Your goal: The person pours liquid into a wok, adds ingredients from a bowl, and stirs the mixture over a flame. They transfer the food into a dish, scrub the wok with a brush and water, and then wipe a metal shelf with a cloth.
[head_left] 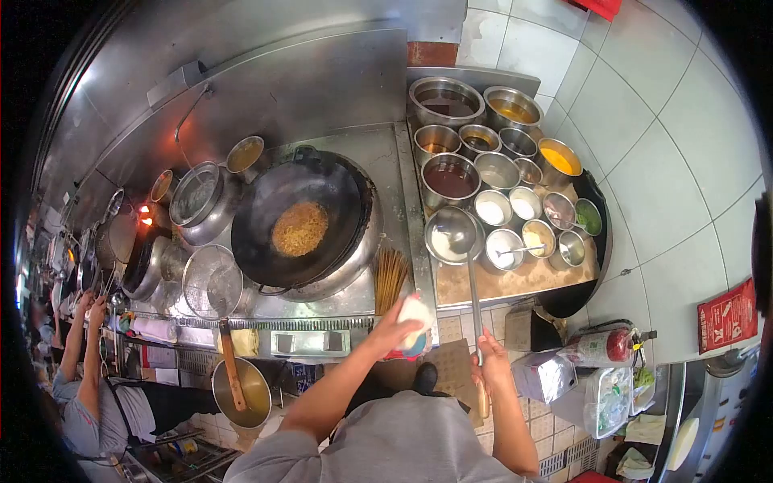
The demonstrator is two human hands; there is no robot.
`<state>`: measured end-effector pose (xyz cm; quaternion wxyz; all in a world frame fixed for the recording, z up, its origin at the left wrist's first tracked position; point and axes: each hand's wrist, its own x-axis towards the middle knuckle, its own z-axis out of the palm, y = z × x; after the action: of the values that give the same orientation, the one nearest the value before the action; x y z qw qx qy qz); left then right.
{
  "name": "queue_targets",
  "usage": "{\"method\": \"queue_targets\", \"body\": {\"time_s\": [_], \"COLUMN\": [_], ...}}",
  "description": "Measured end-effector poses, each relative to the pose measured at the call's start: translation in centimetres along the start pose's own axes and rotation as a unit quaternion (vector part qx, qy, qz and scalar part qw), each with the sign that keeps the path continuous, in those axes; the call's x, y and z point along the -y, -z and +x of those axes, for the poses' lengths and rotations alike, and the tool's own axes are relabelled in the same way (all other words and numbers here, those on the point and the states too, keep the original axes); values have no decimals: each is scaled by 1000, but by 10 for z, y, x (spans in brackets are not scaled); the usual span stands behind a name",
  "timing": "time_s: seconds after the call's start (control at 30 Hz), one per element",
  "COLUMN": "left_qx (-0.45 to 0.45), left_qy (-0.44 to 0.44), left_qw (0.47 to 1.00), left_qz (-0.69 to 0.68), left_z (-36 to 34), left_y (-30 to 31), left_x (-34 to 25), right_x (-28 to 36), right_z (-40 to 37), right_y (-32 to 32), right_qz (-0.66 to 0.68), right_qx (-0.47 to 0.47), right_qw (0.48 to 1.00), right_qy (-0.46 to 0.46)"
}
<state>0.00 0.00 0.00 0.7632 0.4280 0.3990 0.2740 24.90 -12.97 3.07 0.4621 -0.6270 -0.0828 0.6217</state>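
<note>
My left hand (pixel 394 326) is closed around a white cloth (pixel 415 315) at the stove's front edge. My right hand (pixel 493 364) grips the long handle of a metal ladle (pixel 452 233), whose bowl rests over a pot of white contents at the front left of the seasoning board. A black wok (pixel 342 233) sits on the burner, with browned food (pixel 300 229) in its middle. Beside my left hand stands a bamboo brush (pixel 390 279).
Metal pots of sauces and powders (pixel 451 179) crowd the board (pixel 515 282) at right. A strainer (pixel 212 282) lies left of the wok, its wooden handle over a pot (pixel 256 394). Another person (pixel 121 410) works at far left. A fire extinguisher (pixel 604 346) stands at right.
</note>
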Motion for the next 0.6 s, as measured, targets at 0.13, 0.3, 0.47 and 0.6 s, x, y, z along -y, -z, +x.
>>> {"method": "queue_targets", "body": {"time_s": [0.13, 0.3, 0.47, 0.6], "left_qx": [-12, -74, -116, -137], "left_qy": [2, -12, -50, -45], "left_qw": [999, 997, 980, 969], "left_qz": [-38, 31, 153, 198], "left_z": [-2, 92, 153, 150], "left_y": [16, -14, -28, -33], "left_x": [23, 4, 8, 4], "right_x": [-12, -6, -1, -11], "right_z": [6, -6, -17, -11], "right_y": [-1, -7, -14, -4], "right_qz": [-106, -82, -77, -63], "right_qx": [-31, -33, -37, -25], "right_qw": [992, 995, 996, 997], "right_qy": [63, 50, 34, 31]}}
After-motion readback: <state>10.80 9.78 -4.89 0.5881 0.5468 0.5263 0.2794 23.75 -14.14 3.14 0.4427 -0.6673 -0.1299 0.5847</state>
